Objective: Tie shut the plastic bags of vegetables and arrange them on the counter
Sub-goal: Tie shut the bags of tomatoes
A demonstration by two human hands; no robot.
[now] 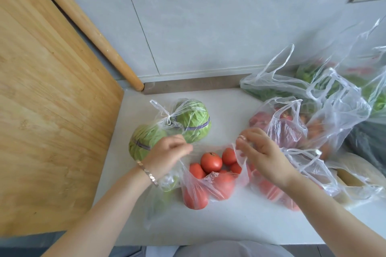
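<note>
Pale grey tiled wall (208,27) at the back, and below it a smooth white counter (229,221) with a dull metal strip (192,84) along the join. On the left stands a big wooden board (52,110), grain showing, with a round wooden rolling pin (87,27) leaning behind it. Over on the right is a heap of thin, crinkled clear bags (334,94), handles loose and sticking up, with greens and red produce blurred inside, crowding the right hand's side. Near the board sits the cabbage bag (188,123), knotted at the top, holding two round green heads. Front and centre on the counter is the tomato bag (208,181), its mouth wide open and smooth red tomatoes showing. The left hand (167,156) pinches its left handle, fingers curled. The right hand (265,158) grasps the right handle the same way. The film is stretched between them. A metal bracelet (147,171) sits on the left wrist.
</note>
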